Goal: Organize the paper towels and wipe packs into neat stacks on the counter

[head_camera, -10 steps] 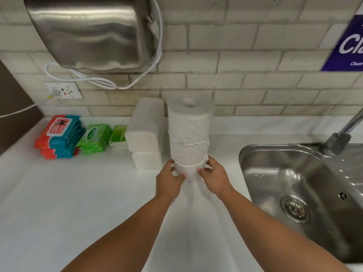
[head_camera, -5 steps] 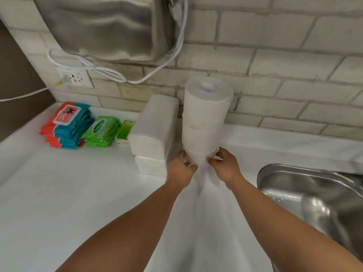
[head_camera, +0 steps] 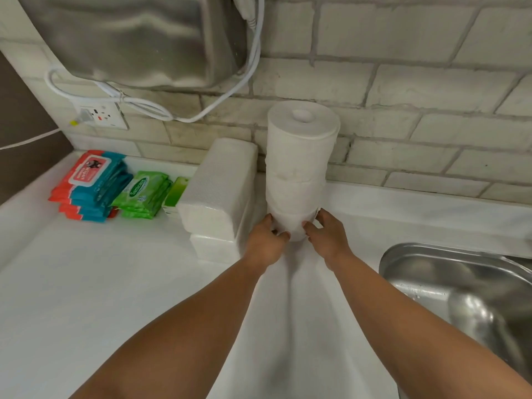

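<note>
The left hand (head_camera: 266,240) and right hand (head_camera: 328,237) grasp the bottom of the 3-roll tower (head_camera: 299,156) at its 8 and 4 o'clock sides, probably to steady the whole column. It stands upright at the back of the counter (head_camera: 115,283), near the wall. The folded towel packs (head_camera: 218,197) are just beside it at 9 o'clock.

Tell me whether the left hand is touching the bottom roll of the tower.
Touching. The head view shows the left hand gripping the bottom roll, its fingers curled against the paper with no gap.
</note>
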Motion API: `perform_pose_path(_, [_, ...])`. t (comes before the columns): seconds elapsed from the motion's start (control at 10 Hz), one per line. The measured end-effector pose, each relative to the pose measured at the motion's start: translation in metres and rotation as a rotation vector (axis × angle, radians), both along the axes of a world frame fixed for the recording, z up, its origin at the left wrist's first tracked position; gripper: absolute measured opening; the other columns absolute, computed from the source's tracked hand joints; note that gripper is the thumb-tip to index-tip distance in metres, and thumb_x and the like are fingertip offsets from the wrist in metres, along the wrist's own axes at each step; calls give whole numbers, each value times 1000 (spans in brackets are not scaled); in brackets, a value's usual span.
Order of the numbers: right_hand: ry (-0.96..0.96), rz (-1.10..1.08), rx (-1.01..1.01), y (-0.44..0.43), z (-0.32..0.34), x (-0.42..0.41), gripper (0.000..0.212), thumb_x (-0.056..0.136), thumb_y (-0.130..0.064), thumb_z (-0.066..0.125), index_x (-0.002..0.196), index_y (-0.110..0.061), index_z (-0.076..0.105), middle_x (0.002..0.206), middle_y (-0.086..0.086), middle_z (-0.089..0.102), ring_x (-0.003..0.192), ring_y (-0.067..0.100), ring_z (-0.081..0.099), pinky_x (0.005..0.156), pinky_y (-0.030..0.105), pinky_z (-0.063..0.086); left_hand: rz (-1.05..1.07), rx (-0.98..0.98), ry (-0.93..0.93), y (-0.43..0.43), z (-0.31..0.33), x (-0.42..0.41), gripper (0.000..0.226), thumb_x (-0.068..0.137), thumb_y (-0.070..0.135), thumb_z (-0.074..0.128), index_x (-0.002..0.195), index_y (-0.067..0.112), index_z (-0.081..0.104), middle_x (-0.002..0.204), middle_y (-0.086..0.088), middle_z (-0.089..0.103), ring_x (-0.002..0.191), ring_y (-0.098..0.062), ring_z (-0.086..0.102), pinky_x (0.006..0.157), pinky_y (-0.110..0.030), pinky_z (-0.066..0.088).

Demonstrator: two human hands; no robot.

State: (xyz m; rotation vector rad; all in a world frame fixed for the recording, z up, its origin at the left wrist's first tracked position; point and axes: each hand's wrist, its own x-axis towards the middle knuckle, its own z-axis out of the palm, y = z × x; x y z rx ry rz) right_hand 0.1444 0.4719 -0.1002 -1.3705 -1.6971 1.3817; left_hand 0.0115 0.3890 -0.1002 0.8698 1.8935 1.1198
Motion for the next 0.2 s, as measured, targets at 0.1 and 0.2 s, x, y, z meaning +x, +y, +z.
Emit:
perform_pose_path(0.1, [-5,3,-25,-6,6,1,34,84,-35,65,118,-30,64,130,-7,65,115,21,63,99,47,54,2,6,10,-1,0,0,54,94,18,65,146,22,49,144,6,58,124,-16,61,89,-23,50])
perform_pose_path(0.2, [-36,-4,-49,-22,13,2,53,91,-30,67,142,-23,52,142,-4,55,131,20,52,105,34,45,-12,-41,75,-8,8,2,59,97,22,62,152,16,41,144,2,55,128,-22,58,91,-28,48])
